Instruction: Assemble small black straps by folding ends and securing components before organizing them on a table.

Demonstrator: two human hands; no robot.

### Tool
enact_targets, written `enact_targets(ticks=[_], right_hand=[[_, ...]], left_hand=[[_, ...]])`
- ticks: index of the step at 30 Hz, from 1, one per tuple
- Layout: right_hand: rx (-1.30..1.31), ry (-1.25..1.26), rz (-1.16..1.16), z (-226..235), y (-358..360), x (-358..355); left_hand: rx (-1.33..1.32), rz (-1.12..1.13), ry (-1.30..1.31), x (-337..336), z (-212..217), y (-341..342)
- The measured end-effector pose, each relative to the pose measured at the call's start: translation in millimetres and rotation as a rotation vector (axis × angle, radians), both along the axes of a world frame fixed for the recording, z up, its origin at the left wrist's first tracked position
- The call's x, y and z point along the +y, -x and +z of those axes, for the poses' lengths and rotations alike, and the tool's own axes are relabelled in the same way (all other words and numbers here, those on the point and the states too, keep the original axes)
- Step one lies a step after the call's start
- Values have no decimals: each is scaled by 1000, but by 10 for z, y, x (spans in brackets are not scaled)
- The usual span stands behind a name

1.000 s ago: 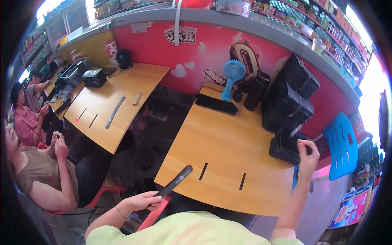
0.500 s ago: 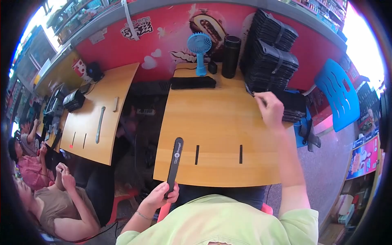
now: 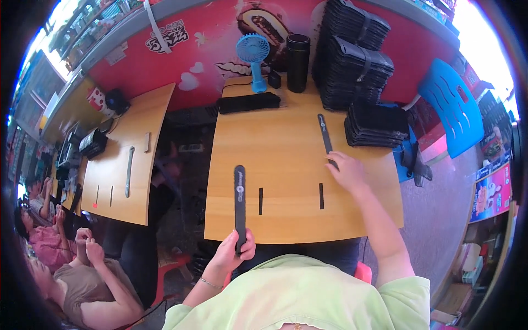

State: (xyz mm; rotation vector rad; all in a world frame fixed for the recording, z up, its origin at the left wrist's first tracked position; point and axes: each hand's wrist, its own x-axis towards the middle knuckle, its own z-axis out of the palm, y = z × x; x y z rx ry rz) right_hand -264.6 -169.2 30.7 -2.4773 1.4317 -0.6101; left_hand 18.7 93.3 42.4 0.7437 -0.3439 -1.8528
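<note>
While held: long flat black strap (image 3: 240,206).

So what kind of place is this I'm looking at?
Probably a small assembly workshop: plain wooden worktables stand in a row, tall stacks of black flat parts sit at the back, and other seated people work nearby. Each hand holds a long black strip.

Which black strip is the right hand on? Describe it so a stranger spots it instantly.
Start at the wooden table against the red wall. The right hand rests on the near end of a slim black strip, lying beside the low stack of black trays. Unlike the wider strip in the left hand, it lies flat and angled.
</note>
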Motion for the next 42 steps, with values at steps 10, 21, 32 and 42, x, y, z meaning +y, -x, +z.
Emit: enact_targets(ticks=[10, 21, 32, 42], right_hand=[[-13, 100, -87, -61, 74, 92], [-424, -209, 284, 864, -621, 1355], [-403, -64, 303, 782, -718, 1548], [-313, 101, 283, 719, -720, 1576]], left_hand=[[174, 158, 181, -407, 97, 394], [34, 343, 261, -706, 203, 512], [-132, 545, 287, -668, 257, 556], [-188, 619, 317, -667, 259, 621]])
